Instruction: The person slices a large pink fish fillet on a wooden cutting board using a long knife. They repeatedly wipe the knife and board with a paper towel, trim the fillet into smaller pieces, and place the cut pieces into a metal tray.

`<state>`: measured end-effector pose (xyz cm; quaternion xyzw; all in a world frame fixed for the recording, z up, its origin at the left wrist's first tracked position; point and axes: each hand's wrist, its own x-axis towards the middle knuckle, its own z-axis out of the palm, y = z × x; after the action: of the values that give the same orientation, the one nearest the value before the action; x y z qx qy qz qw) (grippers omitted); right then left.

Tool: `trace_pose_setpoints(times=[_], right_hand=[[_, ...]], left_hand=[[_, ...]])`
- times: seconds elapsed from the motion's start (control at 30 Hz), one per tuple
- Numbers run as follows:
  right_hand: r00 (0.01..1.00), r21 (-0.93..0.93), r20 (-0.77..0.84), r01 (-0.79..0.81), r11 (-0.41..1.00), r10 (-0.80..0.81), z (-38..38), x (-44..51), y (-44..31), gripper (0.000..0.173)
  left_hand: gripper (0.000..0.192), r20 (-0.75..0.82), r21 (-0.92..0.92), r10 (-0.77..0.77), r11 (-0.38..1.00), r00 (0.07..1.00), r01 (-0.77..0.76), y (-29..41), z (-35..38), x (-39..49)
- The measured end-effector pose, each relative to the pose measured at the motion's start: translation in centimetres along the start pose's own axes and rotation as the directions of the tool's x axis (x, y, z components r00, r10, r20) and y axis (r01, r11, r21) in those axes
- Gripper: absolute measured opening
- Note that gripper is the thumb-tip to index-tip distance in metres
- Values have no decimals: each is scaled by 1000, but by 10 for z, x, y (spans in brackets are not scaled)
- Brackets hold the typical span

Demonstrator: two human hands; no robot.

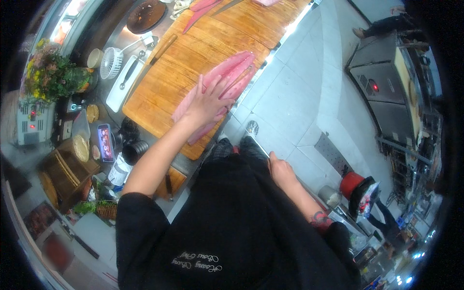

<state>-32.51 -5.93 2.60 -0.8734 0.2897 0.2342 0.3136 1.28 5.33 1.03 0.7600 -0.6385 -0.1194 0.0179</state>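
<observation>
A large pink fish fillet (237, 59) lies at the near edge of a wooden cutting board (159, 105), several cuts or ridges running along its length. My left hand (206, 101) presses flat on the fillet, fingers spread. Off the board and over the floor, my right hand (282, 170) is closed around a knife (259, 145); its handle is hidden in the fist, and the thin blade points away from me. A second knife with a wooden handle (163, 49) lies along the board's far left edge. Dark pink strips of fish (202, 16) are at the top of the board.
Left of the board stand a white tray (125, 81) holding a metal scoop, a small white fan (111, 63), a flower vase (79, 79) and a propped phone (105, 142). A red bin (351, 183) is on the tiled floor at right. Other people (389, 23) are farther off.
</observation>
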Motion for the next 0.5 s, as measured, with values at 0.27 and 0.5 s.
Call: trace_pose_setpoints(times=[0.27,0.5], right_hand=[[1000,-33,29,6,999,-5,-6,-8,5,16],[999,-48,37,-5,999,6,-20,-20,0,13]], left_hand=[[44,17,-35,-26,999,1000,27,2,-1,1],[48,32,-64,-40,997,999,42,3,-2,2]])
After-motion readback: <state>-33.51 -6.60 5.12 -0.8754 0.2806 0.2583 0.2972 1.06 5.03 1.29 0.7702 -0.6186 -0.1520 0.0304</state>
